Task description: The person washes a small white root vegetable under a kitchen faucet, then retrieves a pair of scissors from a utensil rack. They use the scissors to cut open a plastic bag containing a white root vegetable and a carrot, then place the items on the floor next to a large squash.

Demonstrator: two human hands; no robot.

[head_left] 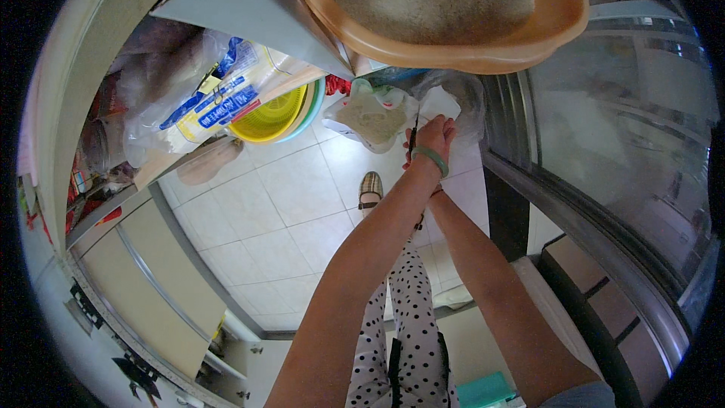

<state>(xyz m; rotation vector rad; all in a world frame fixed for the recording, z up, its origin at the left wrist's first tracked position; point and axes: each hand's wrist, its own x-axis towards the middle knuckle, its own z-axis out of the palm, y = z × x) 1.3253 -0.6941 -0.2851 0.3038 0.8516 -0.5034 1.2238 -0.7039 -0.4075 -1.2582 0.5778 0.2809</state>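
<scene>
My two bare forearms stretch down and forward, elbows nearly straight, above my dotted trousers (400, 295) and one checked shoe (370, 183). They meet at the wrists: the left one, with its green bangle (431, 160), crosses over the right, and my knuckles point away from me. My left hand (433, 136) is closed on a white piece (440, 103), paper or packaging, at its near edge. My right hand is mostly hidden beneath that wrist, so I cannot tell whether it is clenched or grasping; a slim dark tool (412, 142), perhaps scissors, stands between the hands and the bag, and I cannot see whose fingers carry it.

I judge the work to be partway along. The pale bag (374, 122), just left of my hands and low by the floor, has its mouth open, with pale grain or powder showing inside. The white piece is not yet let go, nor the tool put down; whether anything has been cut I cannot tell.

Just right of the white piece lies a clear plastic bag (470, 102). Farther left is a yellow basket (264, 122); farthest forward, a peach basin (430, 57).
</scene>
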